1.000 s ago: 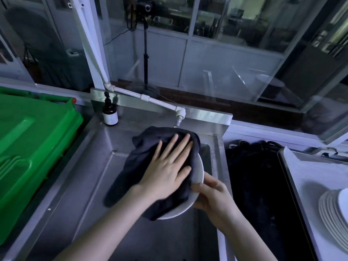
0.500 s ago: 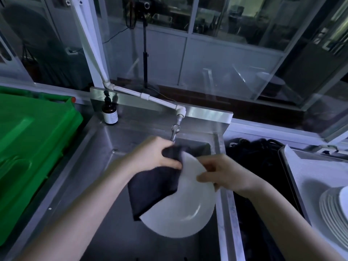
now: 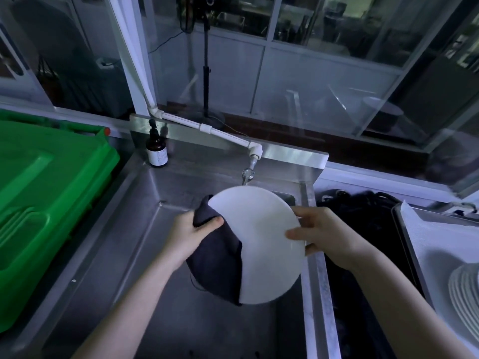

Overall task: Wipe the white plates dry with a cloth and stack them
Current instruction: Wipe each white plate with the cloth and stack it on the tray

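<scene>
The plate (image 3: pixel 261 244) had turned. A second before, it lay under the cloth (image 3: pixel 217 257) with the left hand (image 3: pixel 191 237) spread flat on top. Now a bare broad side faced the camera, and the cloth covered only its left edge. I judged one side wiped and the other due next. Being round, it had no long axis; it was held tilted over the sink (image 3: pixel 145 268), top rim toward the tap (image 3: pixel 248 174). The left hand gripped bunched cloth, and the right hand (image 3: pixel 324 234) pinched the right rim. The stack (image 3: pixel 466 294) sat well apart.
</scene>
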`<state>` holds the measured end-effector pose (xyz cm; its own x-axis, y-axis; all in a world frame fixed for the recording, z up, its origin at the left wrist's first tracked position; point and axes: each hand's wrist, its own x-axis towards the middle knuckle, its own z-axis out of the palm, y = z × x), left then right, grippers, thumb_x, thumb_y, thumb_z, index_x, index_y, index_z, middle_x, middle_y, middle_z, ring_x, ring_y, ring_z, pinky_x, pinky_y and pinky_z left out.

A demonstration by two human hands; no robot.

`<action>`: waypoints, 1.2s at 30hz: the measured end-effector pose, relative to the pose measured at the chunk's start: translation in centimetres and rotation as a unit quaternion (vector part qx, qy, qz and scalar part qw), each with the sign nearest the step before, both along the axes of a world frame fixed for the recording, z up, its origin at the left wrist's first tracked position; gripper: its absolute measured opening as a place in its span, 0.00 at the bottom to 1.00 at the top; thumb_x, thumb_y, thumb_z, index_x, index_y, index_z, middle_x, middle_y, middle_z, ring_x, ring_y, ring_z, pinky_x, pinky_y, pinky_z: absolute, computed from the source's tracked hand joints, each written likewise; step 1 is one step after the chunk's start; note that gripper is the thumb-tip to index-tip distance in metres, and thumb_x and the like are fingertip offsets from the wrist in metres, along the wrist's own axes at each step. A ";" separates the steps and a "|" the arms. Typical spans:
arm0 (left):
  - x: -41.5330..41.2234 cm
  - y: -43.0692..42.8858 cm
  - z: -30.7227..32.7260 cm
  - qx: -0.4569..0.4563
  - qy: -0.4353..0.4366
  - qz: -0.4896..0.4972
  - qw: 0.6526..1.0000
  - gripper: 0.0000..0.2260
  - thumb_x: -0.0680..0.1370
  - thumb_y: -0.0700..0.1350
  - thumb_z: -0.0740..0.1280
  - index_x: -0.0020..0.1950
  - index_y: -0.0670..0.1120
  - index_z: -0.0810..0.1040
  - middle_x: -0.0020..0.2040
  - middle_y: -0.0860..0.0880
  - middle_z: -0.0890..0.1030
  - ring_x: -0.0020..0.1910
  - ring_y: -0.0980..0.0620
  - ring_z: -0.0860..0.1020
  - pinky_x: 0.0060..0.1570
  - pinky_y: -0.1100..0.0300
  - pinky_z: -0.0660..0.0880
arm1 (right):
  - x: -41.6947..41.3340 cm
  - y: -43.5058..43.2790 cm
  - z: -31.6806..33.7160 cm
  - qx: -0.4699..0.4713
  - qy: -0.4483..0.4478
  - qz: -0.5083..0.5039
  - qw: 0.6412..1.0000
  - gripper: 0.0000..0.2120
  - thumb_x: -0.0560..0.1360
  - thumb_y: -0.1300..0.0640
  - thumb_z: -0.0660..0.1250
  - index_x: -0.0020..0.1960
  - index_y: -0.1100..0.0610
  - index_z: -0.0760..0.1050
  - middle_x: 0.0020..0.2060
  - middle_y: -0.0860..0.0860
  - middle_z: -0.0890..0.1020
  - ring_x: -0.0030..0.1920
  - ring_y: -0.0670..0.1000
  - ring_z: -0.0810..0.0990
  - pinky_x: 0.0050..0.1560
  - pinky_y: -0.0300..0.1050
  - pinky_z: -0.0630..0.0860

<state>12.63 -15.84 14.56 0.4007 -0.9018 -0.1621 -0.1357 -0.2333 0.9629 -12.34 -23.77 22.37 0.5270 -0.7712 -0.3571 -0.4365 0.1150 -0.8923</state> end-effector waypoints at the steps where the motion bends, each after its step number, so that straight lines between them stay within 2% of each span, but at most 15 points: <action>1: 0.4 -0.5 0.6 -0.003 -0.070 -0.052 0.996 0.11 0.73 0.46 0.76 0.47 0.39 0.81 0.41 0.47 0.84 0.41 0.52 0.80 0.38 0.64 0.71 | 0.3 -0.2 0.5 -0.018 0.022 0.034 0.999 0.21 0.73 0.72 0.68 0.58 0.50 0.82 0.43 0.51 0.88 0.42 0.49 0.87 0.35 0.43 0.81; 3: 0.4 -1.6 1.6 0.000 -0.185 -0.158 0.970 0.18 0.69 0.49 0.79 0.44 0.35 0.80 0.35 0.42 0.78 0.36 0.52 0.72 0.35 0.58 0.64 | 1.6 -0.2 0.8 -0.064 0.093 0.109 0.988 0.21 0.72 0.72 0.67 0.56 0.50 0.84 0.42 0.52 0.87 0.40 0.47 0.85 0.34 0.42 0.80; 6: 0.3 -2.6 2.1 0.004 -0.212 -0.237 0.948 0.20 0.68 0.51 0.80 0.44 0.35 0.80 0.36 0.41 0.79 0.37 0.53 0.70 0.37 0.54 0.64 | 3.1 0.3 0.4 -0.064 0.122 0.130 0.982 0.20 0.72 0.72 0.66 0.56 0.53 0.84 0.45 0.57 0.86 0.40 0.49 0.84 0.36 0.46 0.81; 8: 1.2 -2.4 1.5 -0.005 -0.169 -0.161 0.972 0.17 0.71 0.49 0.78 0.47 0.36 0.81 0.42 0.39 0.83 0.40 0.52 0.75 0.41 0.53 0.70 | 2.5 -0.1 0.4 -0.023 0.068 0.074 0.995 0.21 0.73 0.74 0.66 0.53 0.51 0.84 0.40 0.52 0.87 0.36 0.47 0.84 0.31 0.40 0.78; 11: 0.8 -1.0 -0.8 -0.018 0.026 0.062 0.998 0.08 0.74 0.48 0.75 0.44 0.44 0.82 0.40 0.50 0.85 0.48 0.46 0.83 0.51 0.47 0.78 | 1.6 -1.0 -0.1 0.022 -0.029 -0.069 0.997 0.20 0.73 0.74 0.67 0.56 0.53 0.83 0.37 0.50 0.87 0.33 0.48 0.84 0.29 0.41 0.78; 14: -2.5 -0.6 -2.7 0.051 0.203 0.251 0.945 0.13 0.72 0.57 0.73 0.45 0.49 0.80 0.43 0.49 0.84 0.45 0.46 0.83 0.50 0.47 0.81 | 3.5 0.6 -2.7 0.059 -0.112 -0.217 0.968 0.16 0.74 0.74 0.65 0.55 0.57 0.81 0.36 0.50 0.85 0.33 0.48 0.83 0.29 0.44 0.79; 16: -3.3 -1.0 -3.0 0.075 0.267 0.320 0.906 0.12 0.72 0.59 0.73 0.43 0.51 0.79 0.40 0.50 0.83 0.39 0.49 0.82 0.42 0.53 0.80 | 4.7 2.6 -4.8 0.080 -0.153 -0.282 0.944 0.15 0.76 0.73 0.64 0.53 0.57 0.80 0.41 0.53 0.84 0.39 0.53 0.82 0.38 0.50 0.80; 19: -2.3 -1.5 -2.7 0.048 0.233 0.291 0.927 0.11 0.73 0.56 0.73 0.45 0.50 0.81 0.40 0.52 0.84 0.40 0.51 0.82 0.37 0.58 0.77 | 4.0 3.5 -5.7 0.104 -0.168 -0.262 0.945 0.14 0.76 0.70 0.67 0.59 0.59 0.75 0.51 0.57 0.84 0.48 0.60 0.83 0.50 0.62 0.80; 21: -1.8 -1.5 -1.9 0.009 0.164 0.246 0.955 0.09 0.74 0.54 0.73 0.44 0.49 0.81 0.37 0.57 0.84 0.41 0.54 0.82 0.37 0.60 0.76 | 3.0 2.1 -4.8 0.060 -0.133 -0.226 0.963 0.17 0.75 0.64 0.71 0.62 0.58 0.73 0.52 0.55 0.85 0.51 0.58 0.84 0.52 0.65 0.80; 24: -1.3 -1.5 0.1 -0.026 0.007 0.148 0.989 0.12 0.73 0.53 0.74 0.38 0.46 0.78 0.30 0.58 0.80 0.35 0.55 0.78 0.33 0.66 0.71 | 2.5 -0.4 -1.9 -0.125 -0.056 -0.160 0.978 0.12 0.76 0.56 0.72 0.58 0.54 0.78 0.50 0.52 0.85 0.49 0.50 0.84 0.53 0.51 0.80; 26: -1.1 -1.7 1.5 -0.044 -0.078 0.038 0.995 0.13 0.71 0.51 0.76 0.37 0.44 0.77 0.28 0.56 0.77 0.30 0.60 0.74 0.30 0.67 0.66 | 3.1 -1.2 -0.4 -0.249 0.025 -0.037 0.967 0.04 0.77 0.52 0.70 0.49 0.53 0.80 0.44 0.45 0.84 0.45 0.43 0.81 0.49 0.39 0.75; 28: -1.2 -1.7 2.4 -0.063 -0.131 -0.063 0.987 0.12 0.71 0.48 0.77 0.36 0.43 0.78 0.27 0.56 0.73 0.27 0.62 0.69 0.30 0.67 0.64 | 3.8 -1.1 -0.4 -0.315 0.088 0.070 0.943 0.16 0.79 0.49 0.67 0.37 0.57 0.72 0.32 0.45 0.73 0.35 0.43 0.71 0.40 0.40 0.68; 30: -1.2 -1.6 2.8 -0.069 -0.133 -0.106 0.983 0.12 0.71 0.47 0.77 0.38 0.40 0.79 0.29 0.54 0.71 0.28 0.62 0.67 0.30 0.66 0.62 | 4.0 -0.6 -0.8 -0.349 0.079 0.090 0.930 0.21 0.80 0.50 0.65 0.34 0.61 0.65 0.29 0.49 0.64 0.32 0.43 0.63 0.35 0.41 0.61; 33: -1.1 -0.8 2.3 -0.066 -0.090 -0.060 0.992 0.09 0.73 0.49 0.75 0.45 0.44 0.83 0.36 0.53 0.82 0.35 0.62 0.77 0.36 0.69 0.69 | 3.2 -0.8 -1.7 -0.347 0.060 0.011 0.936 0.20 0.80 0.50 0.66 0.37 0.63 0.72 0.28 0.51 0.67 0.31 0.43 0.63 0.33 0.41 0.61; 36: -1.9 0.1 0.3 -0.023 0.073 0.075 0.994 0.10 0.74 0.52 0.73 0.48 0.46 0.83 0.44 0.48 0.86 0.48 0.51 0.83 0.52 0.52 0.78 | 2.6 -0.3 -3.1 -0.263 -0.013 -0.192 0.946 0.19 0.80 0.50 0.66 0.35 0.59 0.73 0.26 0.44 0.69 0.29 0.42 0.64 0.30 0.39 0.61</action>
